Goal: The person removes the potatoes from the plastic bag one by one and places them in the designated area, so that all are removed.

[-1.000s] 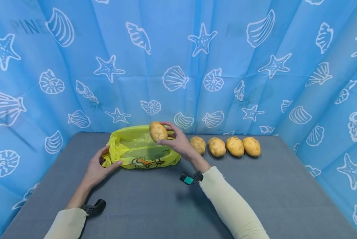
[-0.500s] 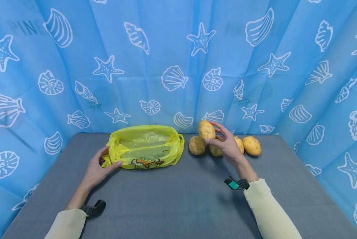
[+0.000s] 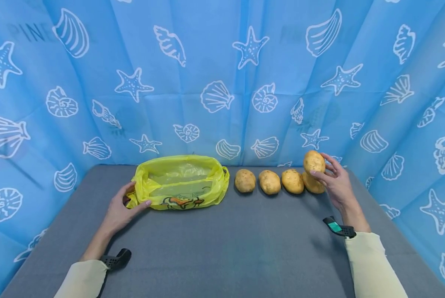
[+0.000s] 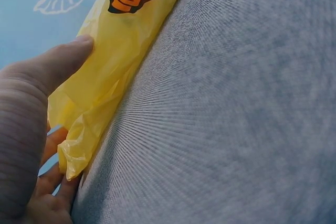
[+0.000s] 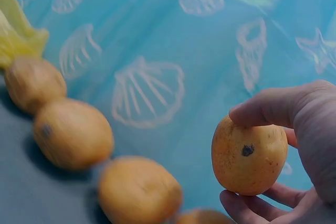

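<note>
A potato (image 3: 313, 161) is pinched between the thumb and fingers of my right hand (image 3: 338, 182). It is raised over the rightmost potato of a row, partly covering that one from the head view. The right wrist view shows a dark spot on the held potato (image 5: 249, 156). At the left, a yellow plastic bag (image 3: 183, 203) lies with its mouth spread wide, no potato visible inside. My left hand (image 3: 119, 211) holds the bag's left end. In the left wrist view, its thumb lies against the printed side of the yellow plastic (image 4: 110, 56), fingers curled at the crumpled end.
Several potatoes (image 3: 269, 182) stand in a row to the right of the bag, along the back of the grey-covered table (image 3: 215, 252). A blue curtain (image 3: 222, 62) with white shell and starfish prints hangs behind and on both sides.
My right hand has carried the potato rightward, from over the bag's right side, past the row, to above the rightmost potato. The left hand and bag look unmoved.
</note>
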The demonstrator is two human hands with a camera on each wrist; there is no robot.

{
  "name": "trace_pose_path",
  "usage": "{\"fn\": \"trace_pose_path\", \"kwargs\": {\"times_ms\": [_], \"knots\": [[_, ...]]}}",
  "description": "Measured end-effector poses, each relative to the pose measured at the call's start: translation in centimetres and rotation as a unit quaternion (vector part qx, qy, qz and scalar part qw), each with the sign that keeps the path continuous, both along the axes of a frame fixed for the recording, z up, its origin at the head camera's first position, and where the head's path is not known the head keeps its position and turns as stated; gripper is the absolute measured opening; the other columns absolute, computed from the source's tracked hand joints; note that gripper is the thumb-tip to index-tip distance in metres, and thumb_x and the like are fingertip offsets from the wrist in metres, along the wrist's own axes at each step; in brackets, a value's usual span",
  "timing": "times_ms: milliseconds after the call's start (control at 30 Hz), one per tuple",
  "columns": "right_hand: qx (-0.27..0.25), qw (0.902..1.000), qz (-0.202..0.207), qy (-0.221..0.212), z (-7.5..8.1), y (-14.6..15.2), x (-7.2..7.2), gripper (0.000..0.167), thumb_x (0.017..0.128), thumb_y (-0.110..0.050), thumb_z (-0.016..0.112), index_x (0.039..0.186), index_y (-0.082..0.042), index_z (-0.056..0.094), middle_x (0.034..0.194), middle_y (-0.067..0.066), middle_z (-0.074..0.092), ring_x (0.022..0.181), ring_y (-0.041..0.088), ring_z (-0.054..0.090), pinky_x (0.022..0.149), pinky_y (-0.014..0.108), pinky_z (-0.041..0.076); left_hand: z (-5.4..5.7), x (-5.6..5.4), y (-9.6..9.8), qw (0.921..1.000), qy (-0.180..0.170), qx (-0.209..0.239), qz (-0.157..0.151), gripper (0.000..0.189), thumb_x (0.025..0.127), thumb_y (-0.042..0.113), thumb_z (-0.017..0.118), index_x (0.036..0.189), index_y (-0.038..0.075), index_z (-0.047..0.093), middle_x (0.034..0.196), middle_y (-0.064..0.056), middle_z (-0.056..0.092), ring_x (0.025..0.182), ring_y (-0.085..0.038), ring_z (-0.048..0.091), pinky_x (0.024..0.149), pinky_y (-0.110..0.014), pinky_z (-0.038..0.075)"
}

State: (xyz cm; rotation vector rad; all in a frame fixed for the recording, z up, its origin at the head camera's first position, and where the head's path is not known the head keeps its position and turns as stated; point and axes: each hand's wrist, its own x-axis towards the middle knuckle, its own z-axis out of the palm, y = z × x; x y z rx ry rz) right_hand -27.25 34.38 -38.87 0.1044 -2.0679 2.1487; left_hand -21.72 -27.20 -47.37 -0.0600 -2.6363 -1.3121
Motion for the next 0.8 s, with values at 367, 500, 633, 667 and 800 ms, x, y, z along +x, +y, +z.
{"fn": "trace_pose_path", "kwargs": {"times_ms": [367,500,633,667,800], "knots": [[0.044,0.9951,-0.053,-0.071,-1.3,6.0,-0.5,0.083,0.093,-0.009,0.076,0.161,-0.022,0.03,0.127,0.001,0.036,0.1,0.007,0.049,0.074,0.015,0.052,0.1,0.0,0.0,1.0,0.002,-0.001,0.0,0.092,0.091,0.042,0.076,0.157,0.0,0.028,0.148,-0.029,0.041,0.132,-0.045,0.042,0.109,-0.06,0.036],[0.074,0.9903,-0.04,-0.111,-2.2,7.7,-0.7,0.084,0.095,-0.013,0.074,0.163,-0.021,0.025,0.132,0.003,0.037,0.098,0.003,0.051,0.075,0.018,0.051,0.1,0.0,0.0,1.0,0.005,0.002,-0.004,0.091,0.091,0.04,0.076,0.157,0.0,0.029,0.147,-0.029,0.042,0.13,-0.045,0.044,0.107,-0.059,0.037],[0.087,0.9857,-0.019,-0.143,-3.1,9.0,-1.0,0.086,0.097,-0.012,0.071,0.164,-0.019,0.018,0.143,0.016,0.034,0.096,0.001,0.052,0.078,0.019,0.053,0.1,0.0,-0.1,1.0,0.003,0.0,-0.005,0.091,0.091,0.041,0.076,0.157,0.0,0.029,0.147,-0.028,0.042,0.129,-0.044,0.045,0.106,-0.059,0.038],[0.09,0.9843,-0.014,-0.151,-3.3,9.3,-1.0,0.087,0.097,-0.013,0.071,0.164,-0.019,0.017,0.148,0.021,0.03,0.098,0.001,0.051,0.079,0.019,0.053,0.0,0.0,-0.1,1.0,0.003,0.0,-0.006,0.091,0.091,0.041,0.076,0.157,0.0,0.029,0.147,-0.028,0.042,0.128,-0.044,0.045,0.106,-0.058,0.038],[0.149,0.9752,0.002,-0.164,-3.4,9.5,-1.2,0.085,0.1,-0.019,0.067,0.164,-0.017,0.013,0.164,0.031,0.002,0.119,0.016,0.046,0.085,0.017,0.051,0.0,0.0,-0.1,1.0,0.002,0.003,-0.006,0.09,0.091,0.041,0.076,0.157,0.0,0.029,0.147,-0.028,0.042,0.129,-0.044,0.045,0.106,-0.058,0.038]]}}
